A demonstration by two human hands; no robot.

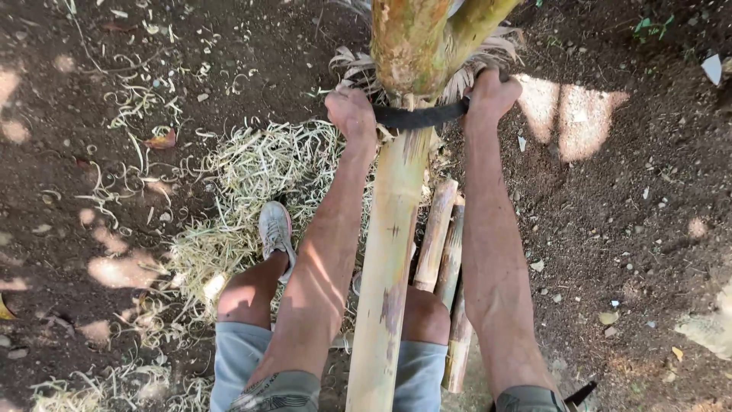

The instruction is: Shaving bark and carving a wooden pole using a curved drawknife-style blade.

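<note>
A: What have the hands got hold of?

B: Both fists are closed on the ends of a dark curved blade (418, 116) that lies across a long pale bamboo pole (389, 252). The left hand (352, 114) is clamped on the near-left end, the right hand (492, 95) on the far-right end, with the pole running up between the two forearms

A: Where does the pole sit?

B: It slants from between the knees up to the top edge, where it meets a thicker mottled stalk (415, 42) with ragged dry fibres hanging just behind the blade

A: Anything crowding it?

B: Several short cut bamboo pieces (446, 252) lie just beside the pole on its right, partly under it. A heap of pale shavings (252, 183) spreads over the dirt to the left, and a grey shoe (275, 229) rests on it, near the left forearm

A: And further off?

B: Loose curls of shavings and dry leaves scattered over dark soil (625, 214), with patches of sunlight on the right
</note>
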